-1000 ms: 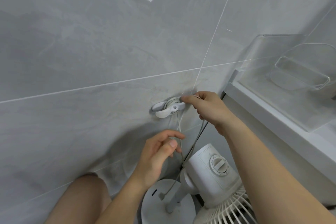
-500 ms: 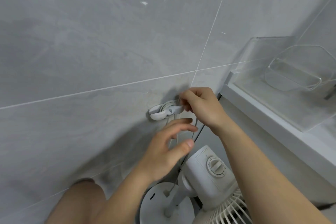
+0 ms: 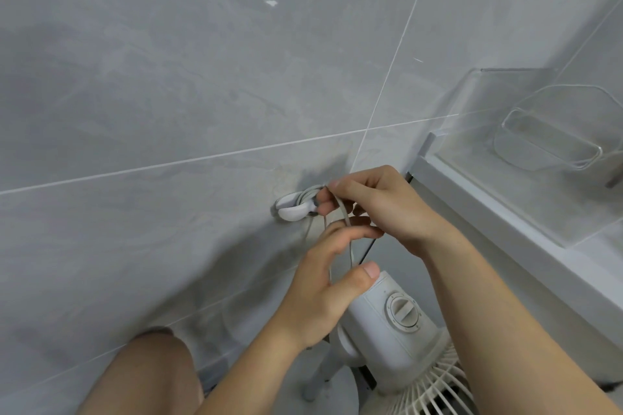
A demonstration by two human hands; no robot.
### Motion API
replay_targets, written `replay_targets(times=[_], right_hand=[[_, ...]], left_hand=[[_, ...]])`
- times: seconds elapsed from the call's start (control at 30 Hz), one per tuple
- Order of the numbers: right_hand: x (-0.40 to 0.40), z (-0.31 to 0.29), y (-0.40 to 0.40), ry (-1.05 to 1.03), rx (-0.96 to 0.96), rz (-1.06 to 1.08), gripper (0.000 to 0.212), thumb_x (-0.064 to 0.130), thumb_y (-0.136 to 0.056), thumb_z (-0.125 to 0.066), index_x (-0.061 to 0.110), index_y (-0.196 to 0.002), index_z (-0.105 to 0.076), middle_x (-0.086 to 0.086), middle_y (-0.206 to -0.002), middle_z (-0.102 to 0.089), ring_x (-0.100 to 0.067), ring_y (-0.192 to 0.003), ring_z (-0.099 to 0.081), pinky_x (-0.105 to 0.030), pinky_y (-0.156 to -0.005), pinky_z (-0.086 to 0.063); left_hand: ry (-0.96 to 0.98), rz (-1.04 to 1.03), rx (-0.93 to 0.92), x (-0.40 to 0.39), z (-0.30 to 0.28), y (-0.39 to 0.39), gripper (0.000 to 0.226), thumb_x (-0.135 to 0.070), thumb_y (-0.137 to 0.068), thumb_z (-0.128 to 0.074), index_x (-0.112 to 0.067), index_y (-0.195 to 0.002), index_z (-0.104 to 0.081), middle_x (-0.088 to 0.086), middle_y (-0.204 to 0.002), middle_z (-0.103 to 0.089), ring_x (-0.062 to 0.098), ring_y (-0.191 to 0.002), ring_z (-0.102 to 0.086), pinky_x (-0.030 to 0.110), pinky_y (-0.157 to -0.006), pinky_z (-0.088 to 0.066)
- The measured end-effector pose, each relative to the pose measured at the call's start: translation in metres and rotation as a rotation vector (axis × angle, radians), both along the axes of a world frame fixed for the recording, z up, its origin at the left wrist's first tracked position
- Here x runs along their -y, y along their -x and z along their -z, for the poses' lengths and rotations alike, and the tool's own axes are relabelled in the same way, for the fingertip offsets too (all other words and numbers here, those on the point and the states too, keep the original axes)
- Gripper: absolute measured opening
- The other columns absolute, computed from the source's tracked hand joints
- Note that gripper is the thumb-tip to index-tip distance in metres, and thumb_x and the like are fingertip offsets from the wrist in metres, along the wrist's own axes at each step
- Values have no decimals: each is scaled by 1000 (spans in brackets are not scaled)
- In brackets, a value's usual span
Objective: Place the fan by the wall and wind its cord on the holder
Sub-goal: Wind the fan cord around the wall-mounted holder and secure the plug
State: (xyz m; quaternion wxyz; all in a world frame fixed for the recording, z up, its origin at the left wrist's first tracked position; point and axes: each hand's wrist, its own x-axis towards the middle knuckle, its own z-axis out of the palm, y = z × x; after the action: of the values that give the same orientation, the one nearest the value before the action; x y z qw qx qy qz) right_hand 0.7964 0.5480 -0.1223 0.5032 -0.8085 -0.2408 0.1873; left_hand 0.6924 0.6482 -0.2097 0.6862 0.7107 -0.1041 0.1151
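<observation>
A white fan stands on the floor by the grey tiled wall, its dial on top and its grille at the bottom right. A white cord holder is fixed to the wall above it, with turns of grey cord around it. My right hand pinches the cord right beside the holder. My left hand is just below, fingers spread, with a loop of the cord running over its fingertips and down between thumb and fingers.
A white ledge with a glass panel runs along the right. A clear plastic tray is mounted on the wall above it. My bare knee is at the lower left, close to the wall.
My left hand has risen toward the holder and now has the cord over its fingers. My right hand has shifted slightly down and right of the holder, still on the cord.
</observation>
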Motion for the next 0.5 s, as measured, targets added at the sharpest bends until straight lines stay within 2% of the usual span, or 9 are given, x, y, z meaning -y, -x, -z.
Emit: replay_targets(times=[0.1, 0.17, 0.2, 0.27, 0.33, 0.4, 0.5], right_hand=[[0, 1, 1, -7, 23, -12, 32, 23, -103, -60, 3, -90, -80, -5, -85, -80, -10, -72, -55, -30, -69, -46], [-1, 2, 0, -19, 46, 7, 34, 26, -102, -62, 8, -80, -79, 3, -71, -75, -8, -68, -54, -29, -71, -46], [-2, 2, 0, -20, 50, 23, 33, 28, -101, -64, 10, -77, -79, 6, -67, -72, -9, -68, -55, -30, -71, -46], [-4, 3, -1, -20, 36, 38, 31, 30, -102, -63, 13, -83, -80, 6, -72, -75, -12, -71, -54, -28, -71, -46], [-4, 4, 0, -25, 0, 51, 31, 30, -104, -58, 10, -93, -81, 0, -82, -80, -14, -73, -53, -27, -71, -46], [-3, 4, -1, -23, -18, 59, 35, 30, -106, -55, 7, -96, -80, -5, -86, -81, -16, -73, -52, -29, -71, -45], [-1, 5, 0, -19, -23, 65, 40, 29, -106, -54, 7, -84, -79, -7, -77, -78, -15, -66, -52, -27, -66, -45]], left_hand=[[22, -57, 16, 1, -3, 4, 42, -43, -83, -59, -28, -122, -64, -7, -116, -66, 19, -114, -62, 43, -98, -46], [106, -131, 34, -1, -4, 6, 35, -41, -82, -60, -29, -116, -64, -8, -95, -59, 13, -91, -58, 41, -85, -44], [131, -182, 51, -2, -5, 7, 31, -38, -83, -60, -29, -112, -64, -6, -90, -55, 13, -85, -54, 37, -83, -43], [133, -299, 90, -8, -9, 9, 22, -30, -88, -59, -30, -109, -64, -5, -89, -58, 12, -85, -55, 26, -86, -43], [169, -394, 71, -16, -10, 9, 19, -22, -88, -57, -32, -103, -63, -13, -87, -60, 4, -83, -56, 15, -81, -43], [230, -454, 18, -26, -10, 8, 15, -29, -84, -58, -34, -97, -64, -19, -80, -57, 4, -76, -52, 15, -73, -44], [205, -514, -44, -35, -5, 9, 13, -34, -80, -58, -36, -91, -66, -9, -79, -53, 8, -67, -45, 16, -64, -41]])
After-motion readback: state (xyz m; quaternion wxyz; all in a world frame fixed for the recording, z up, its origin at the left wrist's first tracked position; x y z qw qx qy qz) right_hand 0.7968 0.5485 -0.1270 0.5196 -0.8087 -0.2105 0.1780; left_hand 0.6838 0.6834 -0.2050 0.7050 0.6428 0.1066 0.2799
